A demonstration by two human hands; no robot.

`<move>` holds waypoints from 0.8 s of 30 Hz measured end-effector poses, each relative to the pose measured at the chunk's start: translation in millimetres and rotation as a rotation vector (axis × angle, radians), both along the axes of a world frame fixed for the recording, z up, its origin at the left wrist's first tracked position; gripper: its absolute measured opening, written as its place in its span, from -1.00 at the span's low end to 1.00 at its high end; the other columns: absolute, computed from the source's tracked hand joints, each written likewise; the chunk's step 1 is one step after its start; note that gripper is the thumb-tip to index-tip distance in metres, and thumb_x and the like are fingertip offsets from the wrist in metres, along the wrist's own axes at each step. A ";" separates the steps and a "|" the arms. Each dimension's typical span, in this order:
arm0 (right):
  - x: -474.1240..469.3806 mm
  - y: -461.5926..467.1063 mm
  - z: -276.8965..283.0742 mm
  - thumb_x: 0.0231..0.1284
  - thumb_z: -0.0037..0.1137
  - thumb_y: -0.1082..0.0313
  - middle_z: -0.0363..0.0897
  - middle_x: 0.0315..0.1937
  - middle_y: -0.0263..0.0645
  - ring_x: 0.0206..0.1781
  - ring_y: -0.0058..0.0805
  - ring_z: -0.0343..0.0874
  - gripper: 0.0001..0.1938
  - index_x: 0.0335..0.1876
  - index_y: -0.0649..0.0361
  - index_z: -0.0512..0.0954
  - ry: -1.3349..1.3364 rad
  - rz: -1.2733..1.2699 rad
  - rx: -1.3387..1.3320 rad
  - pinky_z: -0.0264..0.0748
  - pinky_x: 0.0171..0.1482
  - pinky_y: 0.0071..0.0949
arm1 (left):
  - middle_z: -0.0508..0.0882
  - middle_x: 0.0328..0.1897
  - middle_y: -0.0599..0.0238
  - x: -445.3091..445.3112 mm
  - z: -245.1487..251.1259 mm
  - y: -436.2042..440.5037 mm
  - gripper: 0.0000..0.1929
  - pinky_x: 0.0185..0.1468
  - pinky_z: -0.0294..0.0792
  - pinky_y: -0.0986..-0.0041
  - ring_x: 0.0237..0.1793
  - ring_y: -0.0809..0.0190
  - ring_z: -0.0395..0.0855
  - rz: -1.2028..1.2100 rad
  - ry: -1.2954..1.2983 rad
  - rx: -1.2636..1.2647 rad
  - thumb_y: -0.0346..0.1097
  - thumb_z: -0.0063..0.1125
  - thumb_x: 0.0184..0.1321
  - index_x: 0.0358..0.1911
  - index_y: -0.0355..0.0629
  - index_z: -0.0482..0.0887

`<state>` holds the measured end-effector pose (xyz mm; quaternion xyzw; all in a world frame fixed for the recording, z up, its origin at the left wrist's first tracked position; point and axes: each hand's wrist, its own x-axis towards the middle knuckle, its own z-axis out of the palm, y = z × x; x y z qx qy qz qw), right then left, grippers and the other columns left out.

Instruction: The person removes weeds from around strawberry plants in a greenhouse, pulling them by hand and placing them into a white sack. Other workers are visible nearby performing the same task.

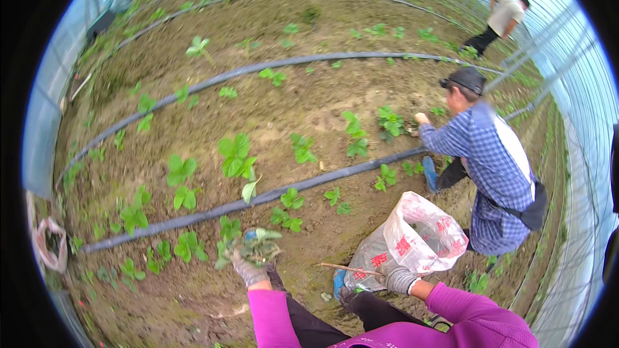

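Observation:
My left hand [249, 269], in a light knitted glove, is closed round a bunch of wilted leaves [261, 247] above the soil at lower centre. My right hand [397, 280], also gloved, holds a thin wooden stick [346, 268] that points left. That hand is beside the lower edge of a translucent plastic sack [375, 253] with red printing. The sack stands with its mouth wide, and some greenery shows inside. Leafy green plants [189, 246] grow in the soil left of my left hand.
Black irrigation hoses [213, 212] cross the bed. At right a co-worker [498, 174] in a blue checked top crouches by the plants. Another person [503, 17] bends at the far right. A second sack [51, 246] stands at far left. Metal poles [541, 38] slope at the right.

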<state>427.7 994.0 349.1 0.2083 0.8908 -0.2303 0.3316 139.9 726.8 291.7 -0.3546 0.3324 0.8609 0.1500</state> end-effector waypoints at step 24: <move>168.7 63.6 130.2 0.08 0.04 0.20 0.62 -0.48 -0.09 -0.38 -0.10 0.63 -0.79 -0.30 0.14 0.60 0.411 -0.358 0.074 0.50 -0.33 -0.11 | 0.52 0.13 0.09 109.4 257.1 71.7 -0.53 0.13 0.37 0.10 0.11 -0.01 0.46 -0.356 0.472 -0.009 -0.03 -0.03 0.20 0.09 -0.18 0.48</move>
